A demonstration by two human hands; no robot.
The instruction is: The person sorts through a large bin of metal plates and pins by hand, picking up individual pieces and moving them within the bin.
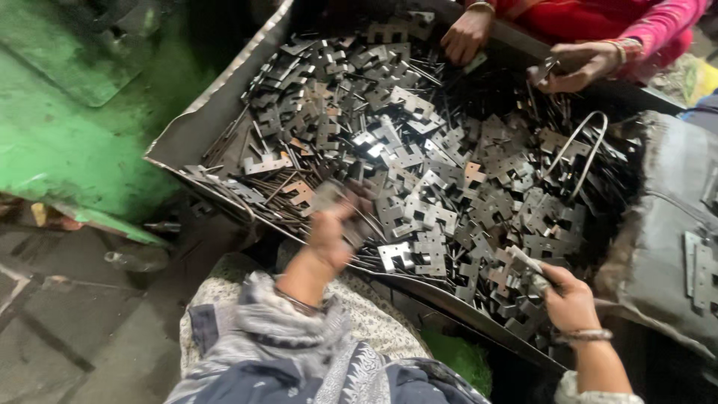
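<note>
Our left hand point(333, 232) pinches a blurry metal plate point(327, 196) over the tray's point(202, 123) near edge. Our right hand point(570, 299) pinches another plate point(523, 263), pointing up-left, by the pile of plates point(419, 150).

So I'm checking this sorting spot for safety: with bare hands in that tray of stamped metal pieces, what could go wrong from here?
1. Cuts: the left hand and right hand grip notched plates bare, and stamped edges are probably sharp.
2. Pricks: thin rods lie mixed under the plates, easy to jab into.
3. Spills or clashes: the pile reaches the tray's near rim, and another person's hands dig in opposite.
</note>
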